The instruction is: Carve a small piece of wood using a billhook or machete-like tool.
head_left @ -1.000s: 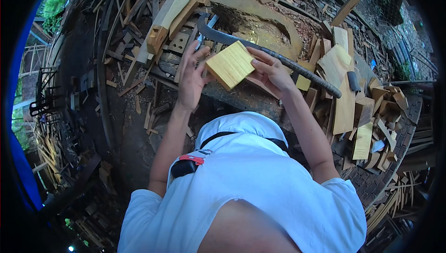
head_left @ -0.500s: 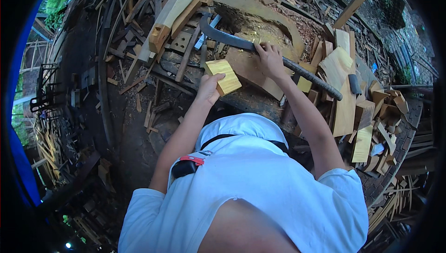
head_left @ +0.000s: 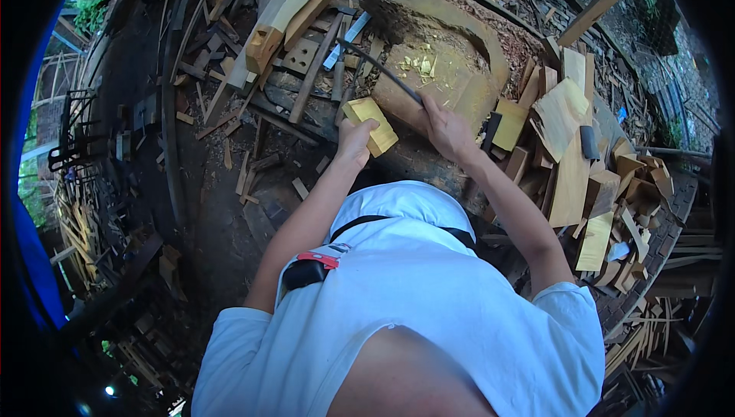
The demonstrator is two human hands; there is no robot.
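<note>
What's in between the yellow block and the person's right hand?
The head view shows the near edge of a big brown wood block there, between the yellow block and the right hand.

From the wearer's head, my fisheye (left of two) looks down, shirt (head_left: 467, 294) close, left hand (head_left: 355, 143) and right hand (head_left: 452, 134) beyond.

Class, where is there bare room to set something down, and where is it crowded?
Mostly bare: dark ground left of the left forearm, scraps around it; the wooden work block, right of the yellow chips. Crowded: wood offcuts right of the right forearm.
</note>
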